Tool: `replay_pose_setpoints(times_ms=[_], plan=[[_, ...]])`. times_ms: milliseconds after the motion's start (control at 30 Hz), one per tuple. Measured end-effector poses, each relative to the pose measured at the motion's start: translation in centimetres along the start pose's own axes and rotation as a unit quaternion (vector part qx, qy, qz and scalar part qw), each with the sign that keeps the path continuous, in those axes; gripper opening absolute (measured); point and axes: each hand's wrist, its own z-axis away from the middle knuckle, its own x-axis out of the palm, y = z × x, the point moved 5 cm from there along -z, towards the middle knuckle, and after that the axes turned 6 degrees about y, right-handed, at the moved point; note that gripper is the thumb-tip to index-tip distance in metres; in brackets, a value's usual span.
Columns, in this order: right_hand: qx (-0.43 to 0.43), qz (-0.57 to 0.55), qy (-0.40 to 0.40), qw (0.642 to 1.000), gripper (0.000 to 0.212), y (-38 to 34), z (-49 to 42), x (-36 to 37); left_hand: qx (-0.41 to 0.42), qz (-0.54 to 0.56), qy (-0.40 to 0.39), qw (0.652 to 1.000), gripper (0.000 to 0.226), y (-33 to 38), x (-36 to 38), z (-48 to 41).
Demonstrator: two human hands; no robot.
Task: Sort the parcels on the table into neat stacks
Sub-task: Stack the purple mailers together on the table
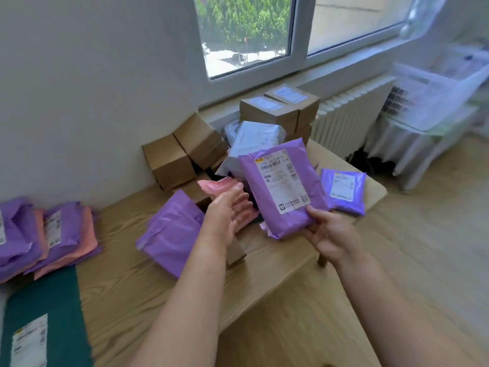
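Observation:
My right hand [328, 234] grips the near lower edge of a purple parcel [280, 186] with a white label, held tilted above the wooden table [132, 287]. My left hand [227, 213] hovers beside it with fingers straight, just over a pink parcel [214, 185]. Another purple parcel [172, 234] lies under my left forearm. A small purple parcel [344, 190] lies near the table's right edge. Stacks of purple and pink parcels [47, 237] sit at the far left.
Brown cardboard boxes [185, 157] and a taller box stack [283, 109] stand by the wall and window, with a grey-white bag [254, 139] between them. A dark green parcel [45, 319] lies at the near left. A radiator [352, 117] and white basket [434, 94] stand right.

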Motion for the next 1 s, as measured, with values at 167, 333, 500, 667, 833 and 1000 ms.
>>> replay_pose_setpoints(times_ms=[167, 333, 500, 667, 833, 1000], plan=[[-0.011, -0.007, 0.006, 1.0, 0.032, -6.9, -0.5, -8.3, -0.003, -0.098, -0.117, 0.988, 0.021, -5.4, 13.8, 0.9], [-0.092, 0.04, 0.06, 0.993, 0.03, -15.0, -0.7, -17.1, -0.001, -0.105, -0.161, 0.981, 0.027, -9.7, 24.7, 1.4], [-0.147, 0.085, 0.151, 0.974, 0.043, -21.9, -1.6, -24.7, -0.024, -0.176, -0.201, 0.963, 0.027, -13.5, 33.8, 0.4], [-0.161, 0.116, 0.191, 0.961, 0.031, -27.0, -4.6, -30.8, -0.063, -0.195, -0.231, 0.951, 0.032, -17.7, 42.2, -2.3], [-0.166, 0.103, 0.254, 0.947, 0.03, -33.9, -11.2, -36.3, -0.06, -0.222, -0.256, 0.939, 0.029, -20.6, 52.8, -8.2], [-0.171, 0.022, 0.288, 0.942, 0.023, -41.4, -16.1, -39.3, -0.077, -0.267, -0.308, 0.91, 0.028, -21.4, 63.1, -12.3]])
